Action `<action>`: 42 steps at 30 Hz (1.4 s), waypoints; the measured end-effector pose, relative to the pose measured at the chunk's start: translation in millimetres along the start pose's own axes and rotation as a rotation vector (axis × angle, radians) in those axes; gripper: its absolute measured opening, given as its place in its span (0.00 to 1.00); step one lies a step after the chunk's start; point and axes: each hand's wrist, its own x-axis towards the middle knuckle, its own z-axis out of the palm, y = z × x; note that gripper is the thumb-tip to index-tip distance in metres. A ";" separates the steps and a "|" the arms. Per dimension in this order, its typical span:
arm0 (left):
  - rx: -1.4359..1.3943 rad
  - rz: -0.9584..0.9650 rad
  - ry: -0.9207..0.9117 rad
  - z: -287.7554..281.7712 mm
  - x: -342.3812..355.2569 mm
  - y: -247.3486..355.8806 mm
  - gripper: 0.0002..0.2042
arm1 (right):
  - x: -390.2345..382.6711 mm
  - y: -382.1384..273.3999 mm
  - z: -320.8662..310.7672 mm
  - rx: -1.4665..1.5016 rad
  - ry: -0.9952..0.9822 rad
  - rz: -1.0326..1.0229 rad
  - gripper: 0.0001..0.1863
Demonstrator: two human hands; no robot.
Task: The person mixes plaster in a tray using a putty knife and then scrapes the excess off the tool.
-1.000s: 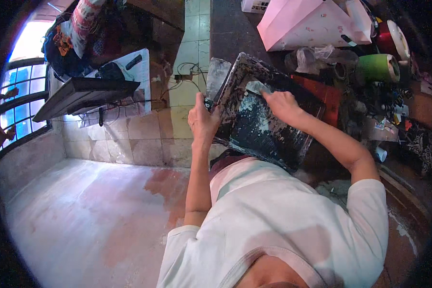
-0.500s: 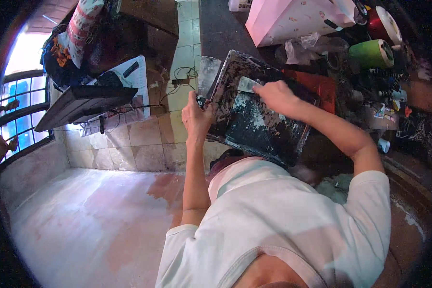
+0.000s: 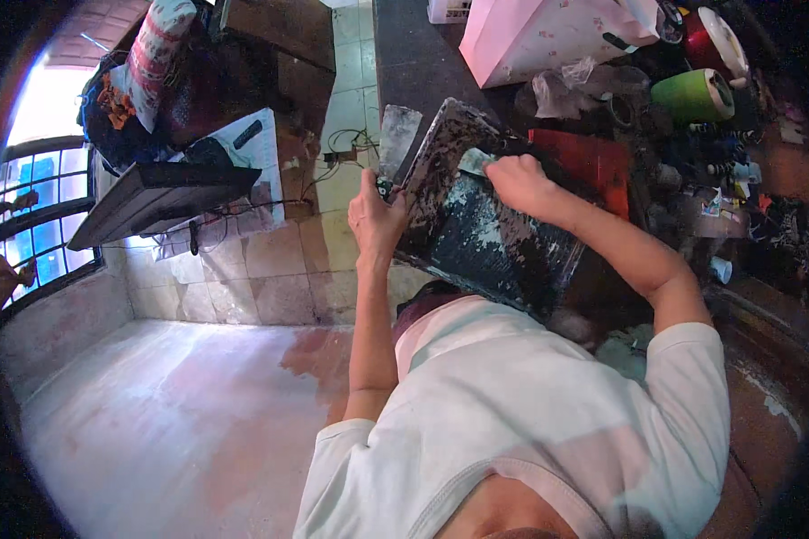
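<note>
A dark, shallow tray-like box [image 3: 463, 220] with a raised rim leans tilted in front of my waist, its surface blotched with pale and brownish patches. My right hand [image 3: 523, 184] is closed on a small scraper [image 3: 476, 162], whose pale blade lies against the upper part of that surface. At the tray's left edge, my left hand [image 3: 376, 218] is closed around the dark handle of a second tool, a wide scraper [image 3: 401, 135] with a grey flat blade pointing away from me. Whether those left fingers also grip the tray's rim I cannot tell.
Beyond the tray stands a dark table [image 3: 413, 63] with a pink bag [image 3: 548, 40] and crumpled clear plastic [image 3: 571, 90]. An orange-red panel [image 3: 584, 166] and a green container [image 3: 692, 97] are at right. A dark flat-topped object [image 3: 166, 202] and cables [image 3: 355, 144] lie left.
My right hand and the small scraper have shifted slightly to the right. My left hand has moved slightly right, and its wide scraper blade now stands further clear of the tray's edge.
</note>
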 end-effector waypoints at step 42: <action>0.046 0.095 0.028 -5.3 -1.5 -3.7 0.17 | 17.3 14.4 -25.5 0.341 -0.094 0.220 0.15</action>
